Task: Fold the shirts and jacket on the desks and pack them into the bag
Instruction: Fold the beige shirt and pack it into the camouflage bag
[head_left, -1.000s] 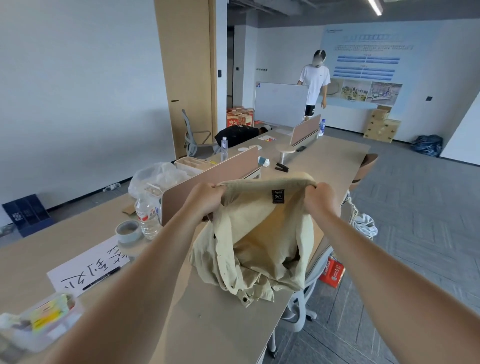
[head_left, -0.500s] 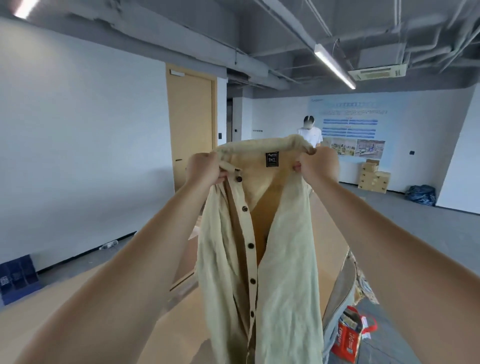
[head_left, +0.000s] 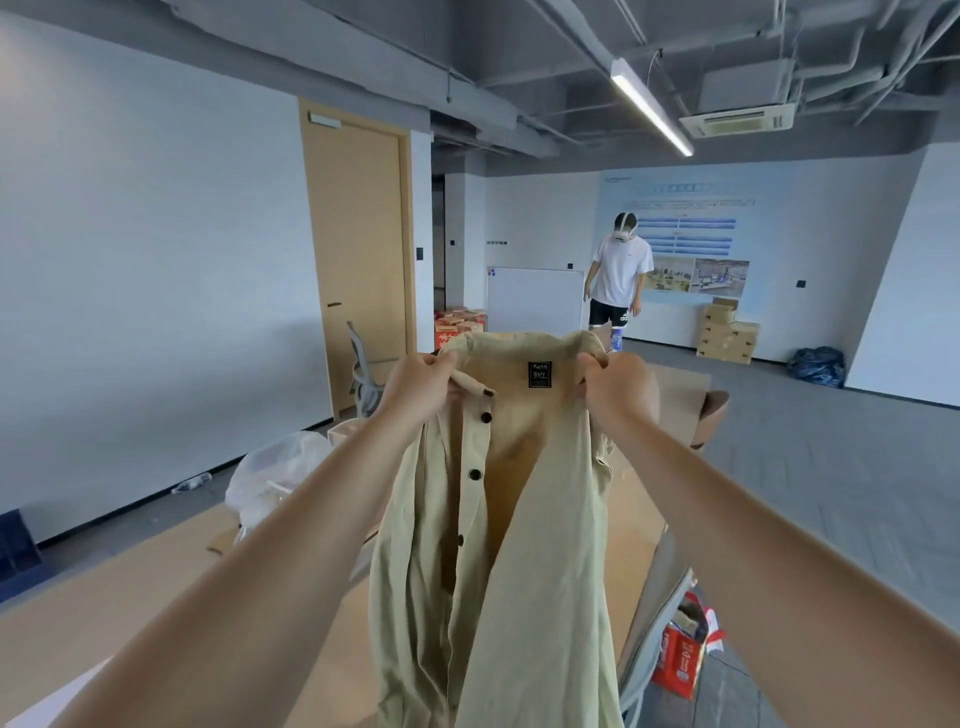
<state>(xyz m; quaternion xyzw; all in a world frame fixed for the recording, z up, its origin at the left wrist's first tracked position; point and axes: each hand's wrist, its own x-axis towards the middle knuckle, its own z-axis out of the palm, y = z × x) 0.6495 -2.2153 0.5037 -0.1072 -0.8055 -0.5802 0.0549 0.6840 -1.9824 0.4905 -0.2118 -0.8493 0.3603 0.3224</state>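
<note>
A beige button-up shirt (head_left: 524, 571) with dark buttons and a black size label hangs open in front of me, above the wooden desk (head_left: 156, 597). My left hand (head_left: 421, 384) grips the left end of its collar. My right hand (head_left: 621, 392) grips the right end of the collar. The shirt's lower part runs out of the frame at the bottom. No bag for packing can be made out with certainty.
A clear plastic bag (head_left: 275, 473) lies on the desk at left. A red box (head_left: 680, 660) stands on the floor at right. A person (head_left: 618, 275) in a white shirt stands at the far end by a whiteboard (head_left: 535, 299). A grey chair (head_left: 363, 374) stands near the door.
My hands have lifted the shirt off the desk by its collar, so it now hangs full length. Since half a second ago the hands have dropped a little in view.
</note>
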